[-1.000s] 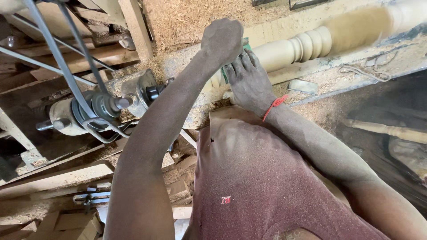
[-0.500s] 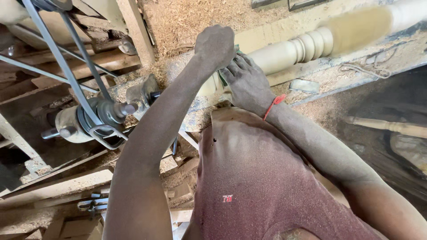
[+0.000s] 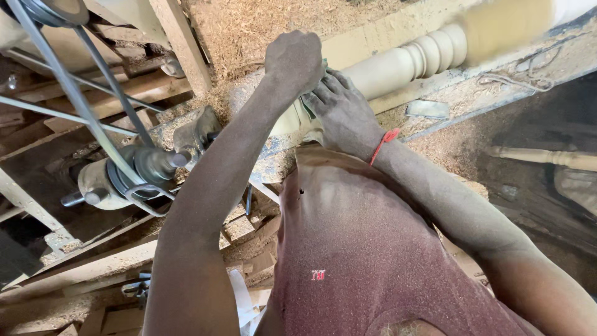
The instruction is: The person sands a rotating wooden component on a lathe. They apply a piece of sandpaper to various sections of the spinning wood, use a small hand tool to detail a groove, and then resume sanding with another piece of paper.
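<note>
A pale turned wooden spindle [image 3: 398, 65] with rounded beads lies across the lathe, its right part blurred. My left hand [image 3: 295, 59] is closed in a fist over the spindle's left end. Right beside it, my right hand [image 3: 342, 112], with a red thread at the wrist, presses on the same stretch of wood. A small green piece [image 3: 309, 106], likely sandpaper, shows between the two hands and the wood. Both arms are coated with sawdust.
The lathe's metal headstock and pulley [image 3: 134, 171] sits at the left, with a drive belt [image 3: 74, 93] running up to the top left. Sawdust [image 3: 249, 31] is heaped behind the spindle. Another turned wooden piece [image 3: 547, 157] lies at the right. Wooden scraps lie below.
Both hands stay on the spindle's left end. The view has shifted slightly, so the hands and lathe head appear a little lower and to the left.
</note>
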